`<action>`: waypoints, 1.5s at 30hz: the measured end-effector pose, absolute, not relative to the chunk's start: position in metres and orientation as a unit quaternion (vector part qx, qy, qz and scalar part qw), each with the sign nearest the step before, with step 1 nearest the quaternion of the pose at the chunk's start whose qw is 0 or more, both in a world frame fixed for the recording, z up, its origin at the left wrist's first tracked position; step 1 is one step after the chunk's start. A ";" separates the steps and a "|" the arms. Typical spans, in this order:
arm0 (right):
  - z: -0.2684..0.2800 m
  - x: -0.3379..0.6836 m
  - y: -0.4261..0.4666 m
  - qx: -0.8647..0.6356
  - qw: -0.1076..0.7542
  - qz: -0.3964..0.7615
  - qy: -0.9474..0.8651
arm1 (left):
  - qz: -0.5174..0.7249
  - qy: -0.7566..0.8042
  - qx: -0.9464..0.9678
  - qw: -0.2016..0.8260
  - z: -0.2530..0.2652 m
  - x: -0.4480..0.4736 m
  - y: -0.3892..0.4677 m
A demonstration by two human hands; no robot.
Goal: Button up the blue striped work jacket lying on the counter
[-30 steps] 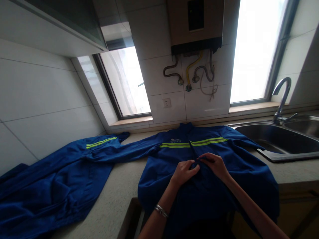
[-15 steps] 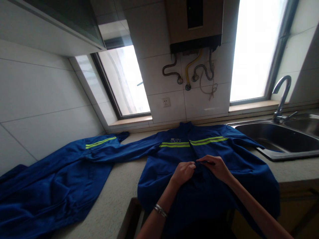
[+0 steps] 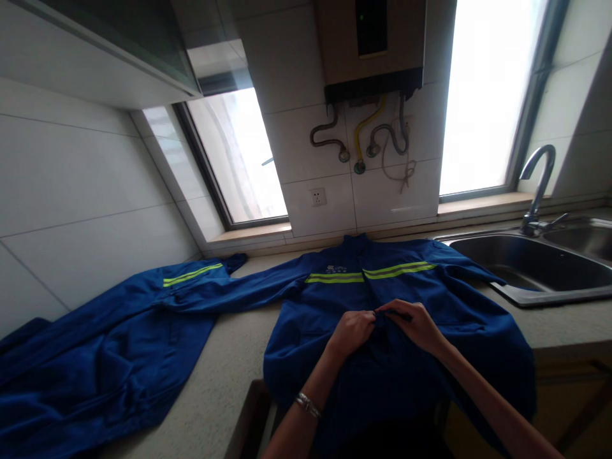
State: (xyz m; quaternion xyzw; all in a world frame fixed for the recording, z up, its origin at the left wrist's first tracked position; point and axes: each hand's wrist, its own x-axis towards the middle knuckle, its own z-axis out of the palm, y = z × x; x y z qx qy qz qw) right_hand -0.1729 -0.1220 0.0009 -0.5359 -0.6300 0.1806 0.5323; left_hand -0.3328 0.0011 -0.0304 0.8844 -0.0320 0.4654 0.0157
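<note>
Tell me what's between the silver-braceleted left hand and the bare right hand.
Bunched front of the striped blue cloth jacket, as the head view shows; left hand and right hand both pinch it.

A kitchen is showing: a sink is sitting in a countertop, a faucet is arching behind it, and a dim, probable water heater is hanging up left of it.
</note>
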 end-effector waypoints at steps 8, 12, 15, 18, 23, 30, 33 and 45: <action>0.003 -0.177 -0.128 -0.544 0.522 0.162 -0.636 | 0.434 0.013 0.900 0.034 -0.032 -0.336 0.002; 0.000 -0.172 -0.127 -0.547 0.518 0.174 -0.634 | 0.425 -0.020 0.905 -0.001 -0.030 -0.336 0.001; 0.000 -0.166 -0.125 -0.557 0.496 0.190 -0.639 | 0.405 -0.031 0.913 -0.037 -0.029 -0.335 -0.001; 0.005 -0.161 -0.124 -0.553 0.471 0.199 -0.658 | 0.405 -0.039 0.912 -0.047 -0.027 -0.336 -0.002; 0.016 -0.162 -0.126 -0.537 0.454 0.173 -0.690 | 0.405 -0.033 0.914 -0.010 -0.026 -0.337 -0.002; 0.025 -0.166 -0.136 -0.531 0.421 0.170 -0.716 | 0.416 -0.029 0.906 0.069 -0.030 -0.334 -0.003; 0.024 -0.168 -0.139 -0.544 0.419 0.148 -0.712 | 0.400 -0.004 0.909 0.117 -0.031 -0.332 -0.003; 0.028 -0.180 -0.142 -0.616 0.344 0.055 -0.707 | 0.205 0.142 0.958 0.141 0.036 -0.331 -0.033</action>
